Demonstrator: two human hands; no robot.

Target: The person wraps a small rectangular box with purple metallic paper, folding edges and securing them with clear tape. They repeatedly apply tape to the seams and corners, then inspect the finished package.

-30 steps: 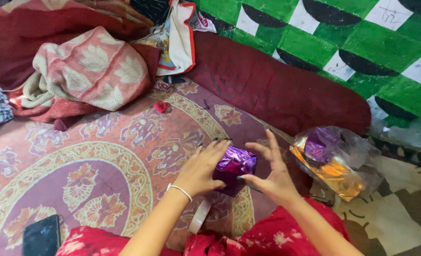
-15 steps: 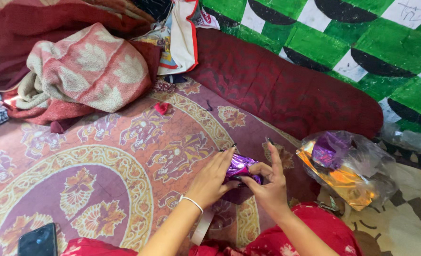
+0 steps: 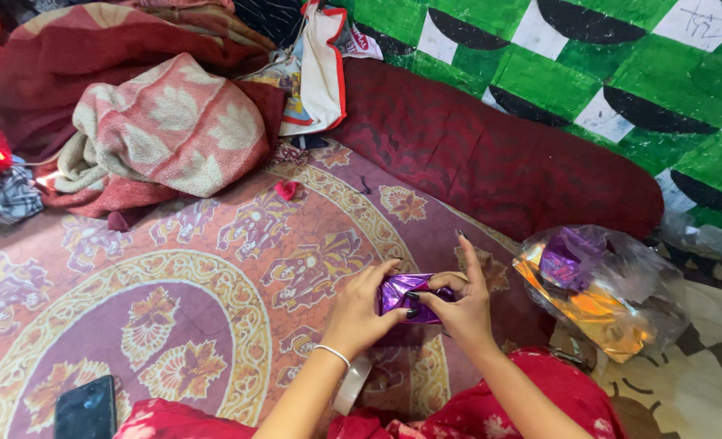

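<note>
I log both hands pinched on the small shiny purple foil-wrapped packet: left hand grips its left end, right hand its right end, index finger raised. Long axis runs hand to hand, above the patterned maroon bedsheet. Clear plastic bag of purple and orange foil lies right of the right fingers, apart.

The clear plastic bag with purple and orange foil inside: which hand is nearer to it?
Right. The right hand is beside the clear plastic bag, apart from it; the left hand is farther, across the shiny purple foil piece both hold.
</note>
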